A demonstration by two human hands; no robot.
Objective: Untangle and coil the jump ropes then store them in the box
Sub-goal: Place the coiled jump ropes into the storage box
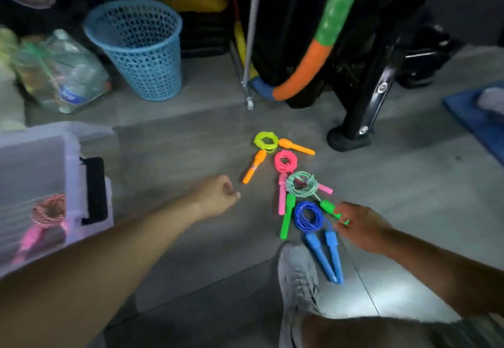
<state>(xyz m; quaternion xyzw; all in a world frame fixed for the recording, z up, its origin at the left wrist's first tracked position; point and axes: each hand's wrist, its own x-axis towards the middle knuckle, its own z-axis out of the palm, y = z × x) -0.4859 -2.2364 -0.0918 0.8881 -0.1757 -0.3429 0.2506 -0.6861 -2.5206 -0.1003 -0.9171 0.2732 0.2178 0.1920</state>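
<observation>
Lifting the next coil without undoing it

Four coiled ropes lie mid-way across the floor (177, 157); the box (73, 140) sits at its left edge, one rope already inside. Right hand (360, 227) pinches a handle of the green rope (301, 187) (its coil overlaps the pink rope (285, 161) handles); left hand (218, 195) hovers curled, empty. Bring the left under the coil and lift both handles together, sparing the blue rope (309, 215).

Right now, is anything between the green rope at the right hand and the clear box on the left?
Only the person's own left arm crosses that way, above the floor. The floor between the green rope and the box shows nothing else. The right hand is at the rope's green handle.
</observation>
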